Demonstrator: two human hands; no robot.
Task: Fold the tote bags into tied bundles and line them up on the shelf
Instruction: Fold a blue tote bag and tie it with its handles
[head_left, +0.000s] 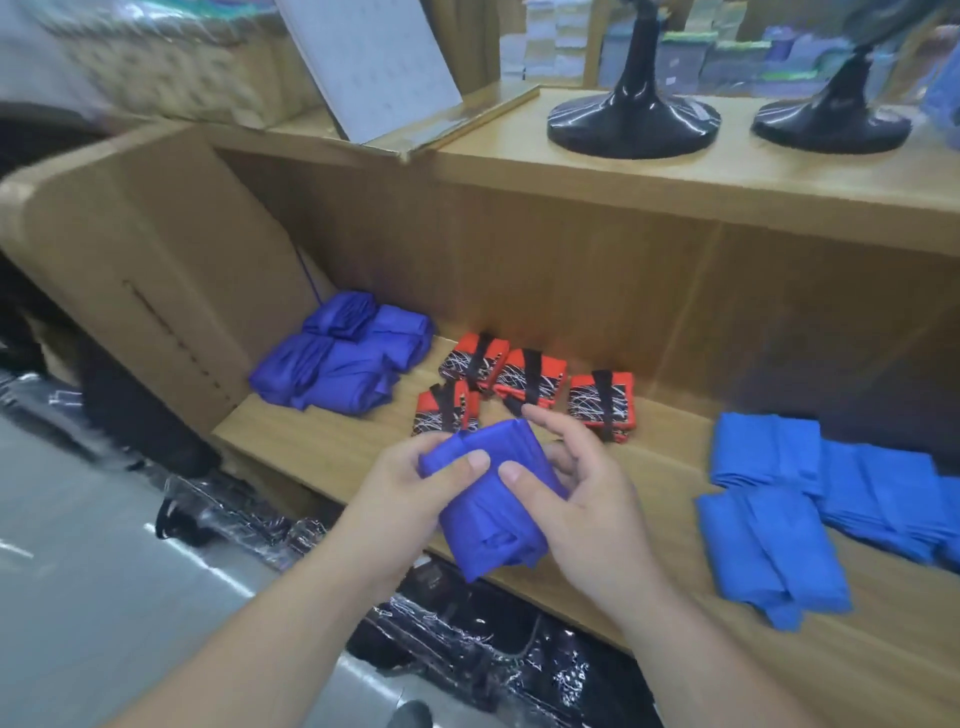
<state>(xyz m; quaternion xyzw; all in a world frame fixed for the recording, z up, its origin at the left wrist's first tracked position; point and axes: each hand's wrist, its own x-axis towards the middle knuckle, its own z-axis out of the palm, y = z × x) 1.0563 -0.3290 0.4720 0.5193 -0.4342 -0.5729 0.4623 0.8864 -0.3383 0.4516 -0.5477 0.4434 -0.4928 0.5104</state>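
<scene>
**Folding in progress, head view.** I held a violet-blue tote bag (488, 525) between both hands, over the front edge of the lower shelf (332, 447). My left hand (415, 488) gripped its upper left corner, with the thumb pressed on top and the fingers curled beneath. My right hand (576, 499) pinched the right side, thumb on the cloth and fingers behind it, the index finger stretched loosely toward the shelf. The bag was folded down to a thick packet. No strap or tie showed around it, so I judged the folding nearly finished and the tying not yet done.

**Already on the shelf.**
- A heap of violet-blue bundles (343, 358) lay at the left end, beside a cardboard box (156, 270).
- Four red-and-black bundles (519, 384) lay in the middle, each crossed by a dark strap. They sat close together but askew, not in a straight row.
- Bright blue folded bags (779, 519) overlapped at the right. Whether these were tied could not be told.

**Left to do, as I judged it.** The packet needed tying and placing with its own colour at the left, and the groups needed straightening into lines. Whether more unfolded bags waited out of view could not be told.
</scene>
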